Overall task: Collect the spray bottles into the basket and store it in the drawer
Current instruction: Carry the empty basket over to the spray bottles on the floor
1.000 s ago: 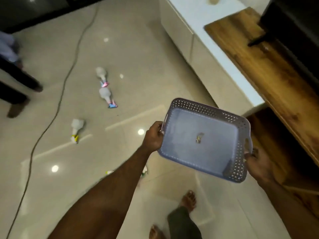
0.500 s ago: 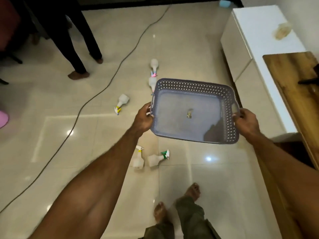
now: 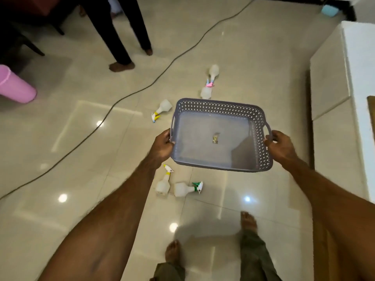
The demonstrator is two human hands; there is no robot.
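Observation:
I hold a grey perforated basket (image 3: 259,126) level above the floor. My left hand (image 3: 162,148) grips its left handle and my right hand (image 3: 281,147) grips its right handle. Only a small scrap lies inside it. Several white spray bottles lie on the tiles: a yellow-nozzle bottle (image 3: 163,107) left of the basket, a pink-nozzle bottle (image 3: 213,73) beyond it, another bottle (image 3: 206,92) partly hidden by the basket's far rim. Below the basket lie a yellow-collared bottle (image 3: 163,184) and a green-nozzle bottle (image 3: 183,189).
A black cable (image 3: 121,98) runs diagonally over the floor. Another person's legs (image 3: 119,37) stand at the back left, near a pink bin (image 3: 15,88). A white cabinet (image 3: 332,98) lines the right side. My bare feet (image 3: 172,251) are at the bottom.
The view has swung left, away from the cabinet and onto the floor. The basket, still in both hands, has levelled out and now hangs over the bottles.

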